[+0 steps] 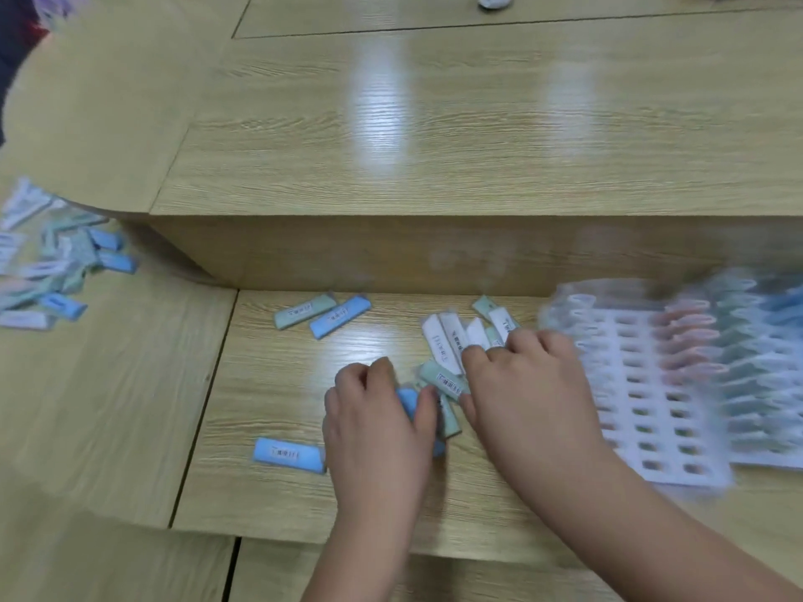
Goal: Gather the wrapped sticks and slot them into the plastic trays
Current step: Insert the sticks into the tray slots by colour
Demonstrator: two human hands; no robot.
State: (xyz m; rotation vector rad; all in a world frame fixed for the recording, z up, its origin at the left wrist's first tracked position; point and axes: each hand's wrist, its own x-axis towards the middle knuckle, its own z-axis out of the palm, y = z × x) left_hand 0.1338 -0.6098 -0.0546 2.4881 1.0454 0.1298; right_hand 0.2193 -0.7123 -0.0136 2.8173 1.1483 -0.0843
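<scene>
gripping a blue stick (pixel 408 401) in the left hand (pixel 378 421), low centre of the counter (pixel 269 384). fingers and thumb curled round it, most of it hidden under the palm, only the far end showing.

right hand (pixel 528 384) just right of that, knuckles up, fingertips curled down onto a bunch of white sticks (pixel 447 341), thumb against a green stick (pixel 445 381). can't tell if actually grasping the bunch or only pressing on it.

green stick between the two thumbs, touching a second green stick (pixel 449 421) tucked along the left hand's thumb side.

beyond the right hand's fingers: far green stick (pixel 484 306) and far white stick (pixel 504 323), partly covered.

plastic trays (pixel 652 410) immediately right of the right hand, motion-blurred. near slots open, far and right-hand rows holding slotted sticks (pixel 738 341) in pink, green and blue.

loose blue stick (pixel 289 454) flat, just left of the left wrist. back green stick (pixel 304 311) and back blue stick (pixel 340 317) side by side, farther off near the raised step of the counter. blurred pile (pixel 48 262) well apart at far left.
</scene>
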